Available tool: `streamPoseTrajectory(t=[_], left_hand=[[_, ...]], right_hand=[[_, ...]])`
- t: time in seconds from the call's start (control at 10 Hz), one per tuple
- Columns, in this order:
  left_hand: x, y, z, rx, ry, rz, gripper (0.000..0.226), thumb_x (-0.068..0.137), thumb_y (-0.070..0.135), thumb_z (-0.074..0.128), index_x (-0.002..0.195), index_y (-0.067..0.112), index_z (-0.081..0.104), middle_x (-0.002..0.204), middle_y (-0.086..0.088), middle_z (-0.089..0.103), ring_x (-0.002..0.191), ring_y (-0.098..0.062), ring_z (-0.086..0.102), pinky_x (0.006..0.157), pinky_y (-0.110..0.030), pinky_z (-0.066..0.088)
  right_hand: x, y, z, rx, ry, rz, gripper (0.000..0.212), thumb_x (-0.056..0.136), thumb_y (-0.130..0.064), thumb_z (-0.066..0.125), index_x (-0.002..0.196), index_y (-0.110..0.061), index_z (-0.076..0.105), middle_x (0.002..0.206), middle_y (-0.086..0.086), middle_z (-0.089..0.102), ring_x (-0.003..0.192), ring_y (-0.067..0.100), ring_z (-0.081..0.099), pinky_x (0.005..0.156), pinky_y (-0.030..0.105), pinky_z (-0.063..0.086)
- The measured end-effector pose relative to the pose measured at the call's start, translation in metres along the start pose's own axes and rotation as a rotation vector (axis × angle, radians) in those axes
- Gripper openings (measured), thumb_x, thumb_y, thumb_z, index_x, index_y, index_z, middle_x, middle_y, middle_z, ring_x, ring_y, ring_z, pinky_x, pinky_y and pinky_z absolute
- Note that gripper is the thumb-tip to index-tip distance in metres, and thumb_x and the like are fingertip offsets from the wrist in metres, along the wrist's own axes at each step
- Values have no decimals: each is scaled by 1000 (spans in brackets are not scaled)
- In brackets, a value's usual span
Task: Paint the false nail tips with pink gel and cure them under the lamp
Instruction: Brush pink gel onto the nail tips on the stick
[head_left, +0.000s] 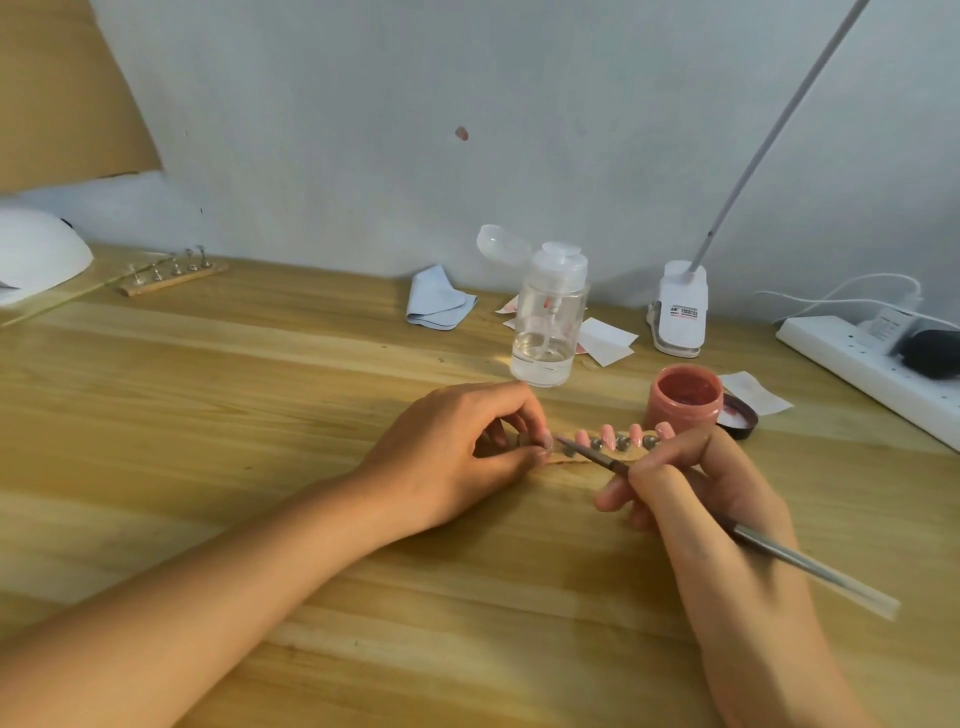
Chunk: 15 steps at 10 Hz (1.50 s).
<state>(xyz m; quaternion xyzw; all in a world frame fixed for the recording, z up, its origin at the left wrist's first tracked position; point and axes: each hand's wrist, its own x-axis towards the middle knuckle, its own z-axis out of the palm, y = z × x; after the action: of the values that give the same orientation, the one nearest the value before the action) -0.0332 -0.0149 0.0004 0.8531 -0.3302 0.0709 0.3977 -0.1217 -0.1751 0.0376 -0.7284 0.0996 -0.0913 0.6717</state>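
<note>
1. The nail strip (644, 451) lies on the wooden table (260, 415), in the middle and a bit to the right. Its long side runs left to right, and the right end sits a little farther away.
2. Pink nail tips (635, 431) stand in a row along the strip. They lean toward the far side.
3. The left hand (457, 452) rests on the table. Its fingers are curled, and the thumb and first finger pinch the left end of the strip.
4. The right hand (701, 499) holds the brush (810, 566) like a pencil, with thumb and fingers pinched around the thin stick.
5. The brush is long and slanted. Its hairy tip points far and left, right by the left hand's fingertips (540, 441). Its back end points near and right, past the right hand.
6. The pink gel jar (684, 397) is open and stands just behind the right end of the strip. Its lid (740, 418) lies beside it on the right.
7. A clear pump bottle (548, 322) stands behind the left hand's fingers.
8. The white curing lamp (36, 260) sits far off at the left edge. Another strip of small stands (171, 273) lies near it.
9. A white power strip (872, 364) lies at the right edge.
</note>
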Motion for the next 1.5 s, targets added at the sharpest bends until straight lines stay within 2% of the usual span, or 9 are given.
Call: streamPoseTrajectory(t=[0.1,0.2,0.3,0.5,0.6,0.8,0.9,1.3,1.5], left_hand=[[0,0,0,-12,-1,0,19,83,24,76,82,37,63,86,22,66,76,-5,60,67,-21,45],[0,-1,0,-25,-6,-3,21,83,23,76,81,38,63,84,24,65,76,-4,61,66,-17,43],[1,-1,0,-26,-4,-12,20,83,22,77,82,37,63,83,25,65,76,-4,61,67,-19,45],[0,0,0,-26,-4,-21,16,83,23,75,83,35,63,83,24,66,77,-2,63,71,-22,50],[-1,0,-1,-18,-14,-27,15,81,28,74,87,35,63,87,25,66,82,-2,63,76,-26,52],[-2,1,-1,31,-20,9,26,80,31,75,103,38,65,96,23,66,90,-5,61,80,-29,51],[-1,1,-1,69,-19,40,30,81,26,76,109,37,70,95,24,65,89,-2,62,81,-23,50],[-1,1,-4,-43,-33,9,36,80,11,77,102,40,71,100,29,69,95,3,65,83,-10,47],[-3,2,-1,-70,-74,-89,42,81,27,79,114,43,60,103,24,71,105,12,60,93,-10,42]], right_hand=[[-15,4,-2,21,44,-134,19,87,15,51,73,4,46,55,11,67,57,16,53,77,35,43],[-2,12,-5,-26,51,-58,26,90,14,45,68,0,45,44,7,61,48,16,49,57,22,43],[1,8,-4,66,19,-59,22,91,14,47,73,2,47,49,9,63,59,18,54,69,26,45],[3,11,-8,194,115,-70,31,99,10,37,73,-4,48,40,7,53,53,21,53,56,19,42],[-10,19,-10,243,239,-266,26,93,12,44,75,-6,46,50,7,57,52,10,50,61,18,39],[-5,19,-19,117,413,-588,8,94,-24,60,97,-27,53,81,-6,64,65,18,54,59,22,47],[1,14,-33,-36,508,-633,15,93,-14,59,98,-27,53,92,4,60,70,32,54,67,42,48],[15,29,-60,-369,497,-692,16,90,-34,53,105,-33,49,90,-17,64,77,10,63,64,34,48],[11,29,-60,-434,549,-780,34,94,-11,53,125,-24,48,105,-22,64,92,8,65,77,38,52]])
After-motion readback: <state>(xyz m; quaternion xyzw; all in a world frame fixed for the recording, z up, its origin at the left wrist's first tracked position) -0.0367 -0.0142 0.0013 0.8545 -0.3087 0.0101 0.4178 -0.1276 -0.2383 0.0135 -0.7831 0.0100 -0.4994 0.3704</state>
